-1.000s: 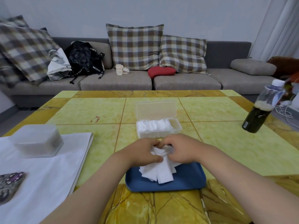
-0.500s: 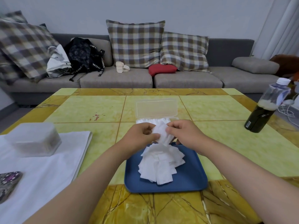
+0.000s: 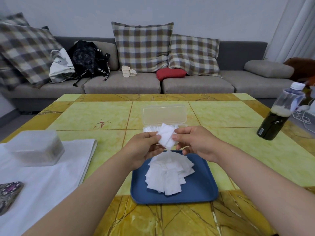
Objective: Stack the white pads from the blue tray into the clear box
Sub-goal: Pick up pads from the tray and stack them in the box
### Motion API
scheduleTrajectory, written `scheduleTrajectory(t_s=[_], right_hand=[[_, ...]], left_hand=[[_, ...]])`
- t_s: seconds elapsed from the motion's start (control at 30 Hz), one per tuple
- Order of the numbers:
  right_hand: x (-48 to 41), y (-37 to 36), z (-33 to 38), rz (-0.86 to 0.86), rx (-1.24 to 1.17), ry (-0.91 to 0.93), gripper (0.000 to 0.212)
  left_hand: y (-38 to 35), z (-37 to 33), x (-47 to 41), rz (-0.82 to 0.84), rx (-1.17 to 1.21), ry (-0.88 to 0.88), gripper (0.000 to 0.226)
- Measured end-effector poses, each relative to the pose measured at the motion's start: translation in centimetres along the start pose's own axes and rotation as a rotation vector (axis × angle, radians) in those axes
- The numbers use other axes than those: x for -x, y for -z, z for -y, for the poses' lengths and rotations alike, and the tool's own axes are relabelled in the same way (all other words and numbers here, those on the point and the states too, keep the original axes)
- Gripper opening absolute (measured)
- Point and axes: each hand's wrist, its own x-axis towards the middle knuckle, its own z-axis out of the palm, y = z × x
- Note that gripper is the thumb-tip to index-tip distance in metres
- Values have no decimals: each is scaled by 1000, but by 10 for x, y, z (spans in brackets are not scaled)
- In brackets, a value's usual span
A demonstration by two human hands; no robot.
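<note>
Since a second ago you've lifted both hands off the pile: they were down on the blue tray (image 3: 196, 193) gathering pads, now they're raised above its far edge with a small bundle of white pads (image 3: 166, 136) between them. Left hand (image 3: 144, 147) pinches the bundle's left edge with thumb and fingers, right hand (image 3: 196, 142) pinches the right edge. Both are closed narrow on the same bundle, which sits tilted, one corner up.

Meaning for the task: my read is that pickup is done and the transfer leg is in hand. The clear box (image 3: 164, 128) lies just beyond your fingertips, lid (image 3: 164, 114) hinged up and back. It already holds a row of pads, so part of the job is done. The loose pile (image 3: 168, 172) remains on the tray below and behind your hands, so more trips are likely.

Hard to make out:
- Bundle and hands cover most of the box opening. Can't tell how full it is or where the free gap sits.
- Can't count the pads in the bundle; the layers blur together.
- Can't tell whether the bundle's lower corner touches the pile or just overlaps it in view.
- Pile edges are fanned and messy; count unclear.
</note>
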Motion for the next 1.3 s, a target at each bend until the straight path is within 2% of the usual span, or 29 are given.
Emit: scheduleTrajectory(t_s=[0.27,0.33,0.4,0.47,0.5,0.53,0.67,0.73,0.8,0.93,1.0,1.2,1.3], right_hand=[[-2,1,-1,-59,-76,-52,13],[-2,-2,-3,-47,-49,-49,15],[-2,-5,-4,-38,-48,-46,18],[-4,-8,-4,-52,-58,-36,20],[-4,-9,-4,-60,-64,-27,21],[-5,-10,-4,-66,-67,-17,23],[-4,-13,-3,-46,-42,5,35],[-3,-14,-2,-37,-16,3,39],[-4,-14,-2,-50,-11,-9,39],[-4,-14,-2,0,-89,-44,31],[-5,-13,-3,-48,-41,-42,33],[-7,-3,0,-64,-57,-67,23],[-4,0,3,-34,-41,-42,22]], left_hand=[[-2,0,2,-69,-55,-64,23],[-4,3,4,-117,-163,-118,27],[-6,9,2,-214,-334,-244,29],[-7,9,3,-296,-516,-370,19],[-8,7,4,-285,-531,-396,9],[-9,4,5,-244,-492,-398,4],[-13,-1,11,-113,-402,-324,15],[-12,2,10,-137,-398,-330,8],[-10,3,9,-166,-370,-325,12],[-10,3,9,-134,-360,-320,10],[-12,3,9,-122,-335,-308,10],[-6,3,3,-300,-97,-213,13],[-1,4,1,-298,-15,-162,18]])
